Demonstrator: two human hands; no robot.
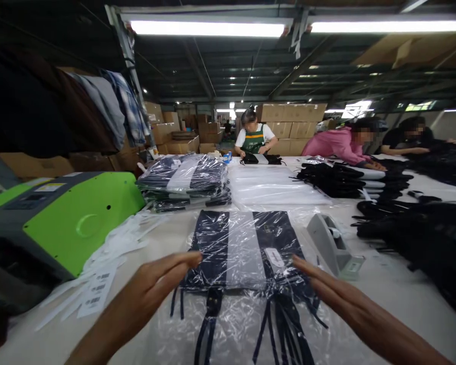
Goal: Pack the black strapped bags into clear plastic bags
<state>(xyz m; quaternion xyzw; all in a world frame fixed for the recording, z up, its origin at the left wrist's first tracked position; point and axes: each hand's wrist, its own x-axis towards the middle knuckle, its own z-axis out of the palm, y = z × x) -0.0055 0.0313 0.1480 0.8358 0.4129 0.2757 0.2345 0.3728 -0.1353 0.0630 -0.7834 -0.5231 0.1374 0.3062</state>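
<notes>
In front of me lies a folded dark navy garment with long straps [209, 243], which looks like an apron. A grey-white band [245, 248] runs down its middle, and a white tag [274, 257] sits on its right half. It is inside a transparent plastic bag [235, 329], with the straps trailing toward me. My left hand [152, 286] is at the bag's left side, open, fingers stretched out. At the right side, my right hand [338, 294] is likewise open and flat. Whether the fingertips touch the plastic I cannot tell. Neither hand grips anything.
A green machine [87, 218] stands left, with barcode label strips [97, 289] beside it. Bagged garments [182, 177] are stacked behind. A grey tape dispenser [329, 243] stands right, near dark garment piles [421, 238]. Several co-workers, one in a green apron [254, 142], work across the table.
</notes>
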